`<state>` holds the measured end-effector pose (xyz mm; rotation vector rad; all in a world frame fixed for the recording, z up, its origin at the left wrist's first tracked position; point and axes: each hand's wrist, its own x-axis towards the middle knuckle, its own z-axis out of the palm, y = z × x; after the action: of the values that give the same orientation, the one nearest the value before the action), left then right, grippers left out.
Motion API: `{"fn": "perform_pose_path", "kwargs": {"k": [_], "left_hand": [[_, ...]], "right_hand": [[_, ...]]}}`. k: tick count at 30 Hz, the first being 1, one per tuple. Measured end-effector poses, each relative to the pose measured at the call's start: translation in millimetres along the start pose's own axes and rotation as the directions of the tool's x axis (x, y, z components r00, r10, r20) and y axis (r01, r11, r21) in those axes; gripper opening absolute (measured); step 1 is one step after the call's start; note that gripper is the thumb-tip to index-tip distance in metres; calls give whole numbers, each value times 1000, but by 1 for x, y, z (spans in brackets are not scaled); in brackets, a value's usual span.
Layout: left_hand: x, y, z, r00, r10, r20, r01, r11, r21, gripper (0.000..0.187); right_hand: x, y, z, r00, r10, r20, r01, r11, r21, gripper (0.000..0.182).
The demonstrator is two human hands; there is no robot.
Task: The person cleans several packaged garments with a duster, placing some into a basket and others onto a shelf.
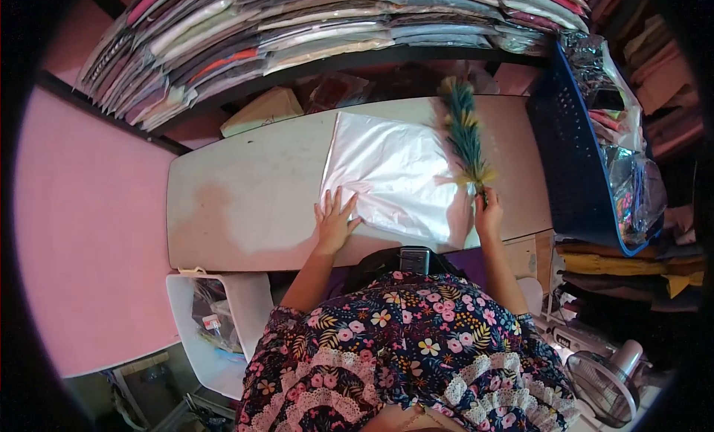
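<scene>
A shiny white plastic sheet or bag (394, 175) lies on the table, slightly wrinkled. My left hand (336, 222) rests on its lower left edge with fingers spread. To the right, my right hand (487, 213) has its fingers closed round the bottom end of a bunch of feathery dark green stems (464, 134). Yellow ribbon-like pieces (474, 178) are gathered near the base of that bunch, and more yellow shows further up. The bunch points away from me, along the sheet's right edge. What lies inside my right grip is mostly hidden.
The pale table (245, 201) extends left to a pink wall (89, 231). Plastic-wrapped folded clothes (320, 30) are stacked on a shelf behind. A blue basket (565, 149) of packed items stands right. A white bin (249, 302) is below left, and a fan (602, 387) lower right.
</scene>
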<state>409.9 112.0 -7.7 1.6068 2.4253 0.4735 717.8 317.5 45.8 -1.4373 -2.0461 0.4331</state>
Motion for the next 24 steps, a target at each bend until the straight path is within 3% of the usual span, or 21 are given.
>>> {"fn": "perform_pose_path", "kwargs": {"k": [2, 4, 6, 7, 8, 10, 11, 13, 14, 16, 18, 19, 20, 22, 23, 24], "left_hand": [[5, -1, -3, 1000, -11, 4, 11, 1000, 1, 66], [6, 0, -7, 998, 55, 38, -55, 998, -3, 62], [-2, -32, 0, 993, 106, 54, -104, 994, -32, 63], [-10, -51, 1, 985, 158, 73, -154, 986, -56, 63], [-19, -62, -4, 986, 149, 75, -145, 988, -58, 63], [-41, -83, -13, 999, 29, 19, -29, 999, -23, 58], [-51, -90, -13, 999, 23, 25, -23, 1000, -17, 58], [-60, -99, -14, 978, -129, -166, 115, 989, -92, 55], [-60, -99, -16, 978, -127, -165, 113, 989, -91, 55], [-56, -97, -22, 897, -109, -428, 73, 992, -100, 56], [-48, -81, -30, 888, -124, -442, 70, 988, -138, 59], [-43, -73, -30, 892, -151, -427, 87, 982, -165, 61], [-38, -68, -30, 894, -178, -411, 106, 975, -193, 62], [-28, -59, -25, 909, -142, -391, 69, 978, -195, 65], [-23, -54, -23, 908, -93, -409, 7, 978, -207, 65], [-18, -49, -21, 903, -42, -428, -57, 975, -217, 65]], "right_hand": [[-3, -16, 11, 992, -9, 127, -11, 988, 153, 26], [-20, -28, 10, 902, -333, 275, 281, 936, 211, 30], [-33, -55, -5, 766, -274, 581, 287, 955, 73, 30], [-33, -55, -5, 767, -178, 617, 245, 969, -25, 31], [-32, -49, -2, 760, -181, 624, 249, 968, -23, 31], [-29, -27, 16, 943, -131, 306, 120, 991, 54, 31], [-24, -23, 22, 965, -66, 253, 47, 996, 80, 32], [-25, -26, 29, 954, -109, 281, 75, 989, 129, 31], [-27, -31, 31, 941, -154, 303, 103, 979, 179, 31], [-36, -41, 24, 750, -405, 523, 276, 910, 309, 30], [-47, -53, 15, 591, -473, 653, 404, 875, 267, 31], [-46, -57, 12, 559, -459, 690, 459, 865, 204, 31], [-44, -57, 14, 558, -461, 690, 461, 863, 204, 31], [-35, -55, 21, 733, -292, 614, 300, 949, 94, 33], [-31, -59, 25, 832, -314, 457, 262, 949, 176, 32], [-31, -62, 28, 832, -314, 458, 264, 949, 172, 32]]}}
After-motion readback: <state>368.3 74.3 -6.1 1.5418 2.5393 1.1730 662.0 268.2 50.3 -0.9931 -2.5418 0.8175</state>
